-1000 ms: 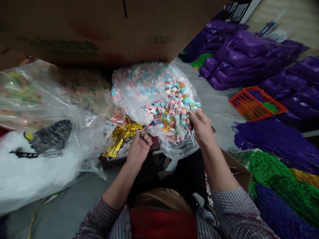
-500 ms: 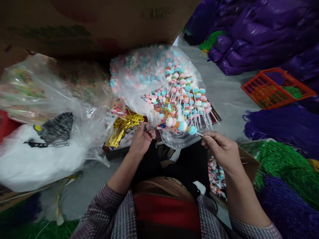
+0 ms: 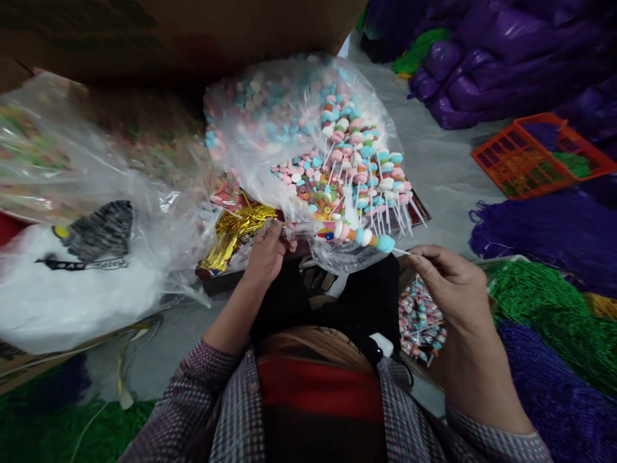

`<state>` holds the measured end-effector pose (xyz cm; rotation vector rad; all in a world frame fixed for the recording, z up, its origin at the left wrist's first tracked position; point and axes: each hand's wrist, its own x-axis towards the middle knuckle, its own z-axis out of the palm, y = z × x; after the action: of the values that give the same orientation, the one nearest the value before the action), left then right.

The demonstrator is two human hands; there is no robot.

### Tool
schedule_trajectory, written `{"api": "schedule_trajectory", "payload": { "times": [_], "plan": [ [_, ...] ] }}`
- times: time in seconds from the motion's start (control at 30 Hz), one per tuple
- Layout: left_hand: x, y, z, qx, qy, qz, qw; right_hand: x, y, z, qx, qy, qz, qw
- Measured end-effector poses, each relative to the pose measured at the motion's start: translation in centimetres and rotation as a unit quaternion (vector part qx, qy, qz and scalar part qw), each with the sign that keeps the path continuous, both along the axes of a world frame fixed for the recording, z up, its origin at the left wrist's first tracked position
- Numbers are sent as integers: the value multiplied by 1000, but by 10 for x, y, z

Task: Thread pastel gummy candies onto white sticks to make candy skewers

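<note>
Between my hands a marshmallow skewer (image 3: pixel 367 236) lies nearly level, with pink, white, blue and orange pieces on a thin white stick. My right hand (image 3: pixel 453 283) pinches the bare end of that stick. A clear printed wrapper (image 3: pixel 308 230) reaches from the skewer's far end to my left hand (image 3: pixel 268 249), whose fingers are closed on it. How far the wrapper covers the candy is hard to tell. Beyond my hands, a heap of finished skewers (image 3: pixel 371 167) rests on an open clear bag of loose candies (image 3: pixel 260 122). Gold twist ties (image 3: pixel 241 231) lie near my left hand.
A box of wrapped skewers (image 3: pixel 419 315) stands by my right leg. At the left are a white printed bag (image 3: pixel 87 296) and clear candy bags (image 3: pixel 96 161). An orange basket (image 3: pixel 511 167), purple strands (image 3: pixel 525 238) and green strands (image 3: pixel 554 308) lie at the right.
My right hand has moved right and my left hand slightly left, so the wrapper is stretched out between them. More of the skewer's bare stick shows. The whole view has shifted slightly.
</note>
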<state>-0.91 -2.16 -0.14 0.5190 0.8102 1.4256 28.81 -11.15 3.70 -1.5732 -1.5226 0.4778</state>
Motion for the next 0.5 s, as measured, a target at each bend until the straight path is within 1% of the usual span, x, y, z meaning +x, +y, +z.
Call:
{"api": "schedule_trajectory", "payload": {
  "times": [0.07, 0.13, 0.2, 0.3, 0.5],
  "plan": [
    [0, 0, -1, -4, 6, 1, 1000, 0, -1, -4, -26, 52, -12, 998],
    [0, 0, -1, -4, 12, -1, 1000, -1, -2, -7, -52, 93, 1, 994],
    [0, 0, -1, 0, 17, -4, 1000, -3, -3, -9, -62, 109, 14, 992],
    [1, 0, -1, 1, 23, -1, 1000, -4, -5, -10, -58, 94, 13, 994],
    [3, 0, 0, -21, 36, 11, 999, -2, -7, -7, -34, 13, 13, 999]
  ]
}}
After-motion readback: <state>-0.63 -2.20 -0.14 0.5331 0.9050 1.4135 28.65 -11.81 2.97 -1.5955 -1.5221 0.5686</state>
